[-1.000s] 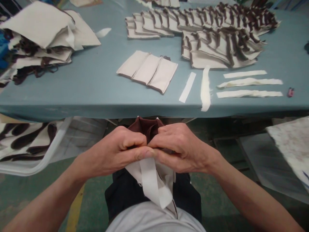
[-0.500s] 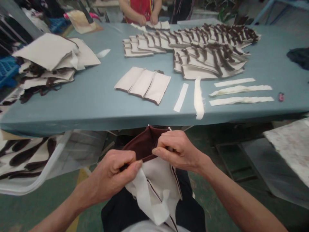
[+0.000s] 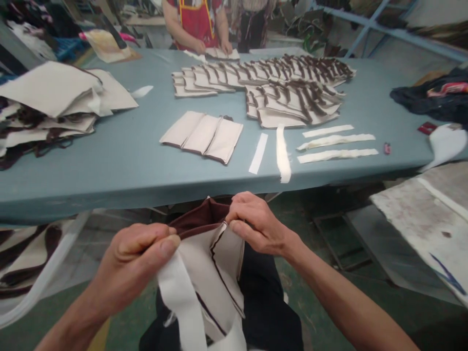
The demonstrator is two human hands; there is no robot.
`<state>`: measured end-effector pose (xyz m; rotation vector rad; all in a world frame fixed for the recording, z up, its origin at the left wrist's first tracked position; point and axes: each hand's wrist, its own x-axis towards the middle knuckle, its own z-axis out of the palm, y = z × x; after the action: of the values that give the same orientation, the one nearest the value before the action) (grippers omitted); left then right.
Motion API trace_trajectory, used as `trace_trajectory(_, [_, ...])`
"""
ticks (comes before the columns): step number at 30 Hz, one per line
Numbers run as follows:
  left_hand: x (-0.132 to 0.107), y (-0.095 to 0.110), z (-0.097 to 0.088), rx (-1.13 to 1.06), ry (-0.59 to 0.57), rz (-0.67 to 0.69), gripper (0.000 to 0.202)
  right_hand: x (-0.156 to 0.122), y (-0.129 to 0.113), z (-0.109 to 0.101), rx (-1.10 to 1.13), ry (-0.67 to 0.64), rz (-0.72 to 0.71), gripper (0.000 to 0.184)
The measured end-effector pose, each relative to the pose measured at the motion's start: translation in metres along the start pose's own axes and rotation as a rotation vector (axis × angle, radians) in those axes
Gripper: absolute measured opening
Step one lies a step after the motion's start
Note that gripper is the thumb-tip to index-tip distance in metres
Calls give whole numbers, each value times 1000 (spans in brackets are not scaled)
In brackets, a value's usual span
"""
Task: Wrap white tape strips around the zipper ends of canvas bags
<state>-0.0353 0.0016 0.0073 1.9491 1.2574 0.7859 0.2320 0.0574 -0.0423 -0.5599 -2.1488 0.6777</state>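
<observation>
A cream fabric pouch (image 3: 215, 263) with dark brown lining and piping hangs over my lap, below the table's near edge. My left hand (image 3: 135, 258) is closed, pinching its left top rim together with a white strip (image 3: 181, 302) that hangs down. My right hand (image 3: 252, 222) is closed too, pinching the right top rim. The brown mouth of the pouch is stretched open between the two hands.
The blue table (image 3: 120, 161) carries three folded cream pieces (image 3: 203, 134), loose white strips (image 3: 329, 144), rows of brown-trimmed pieces (image 3: 281, 85) and a fabric pile (image 3: 54, 105) at left. A person in a red apron (image 3: 195, 22) works at the far side. A white board (image 3: 424, 219) stands at right.
My hands have moved apart from pressed together, spreading the pouch's mouth wider. My view has tilted up, so the far side of the table and the person there now show.
</observation>
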Motion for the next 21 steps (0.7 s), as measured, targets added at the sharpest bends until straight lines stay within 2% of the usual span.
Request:
trace_trajectory(5, [9, -17, -29, -108, -33, -16, 46, 16, -10, -5, 31, 40, -27, 32])
trace_trajectory(9, [14, -15, -43, -78, -86, -38, 42, 28, -19, -14, 151, 47, 87, 35])
trace_trajectory(12, [19, -12, -43, -126, -99, -52, 43, 29, -20, -18, 287, 52, 250, 40])
trace_trajectory(16, [23, -7, -34, -204, -86, -66, 48, 25, -8, -11, 377, 70, 441, 52])
trace_trajectory(19, [27, 2, -27, -229, -75, -116, 49, 23, 5, -3, 373, 103, 523, 61])
trace_trajectory(21, [33, 7, -25, -189, -87, -93, 48, 20, 12, 0, 365, 117, 549, 63])
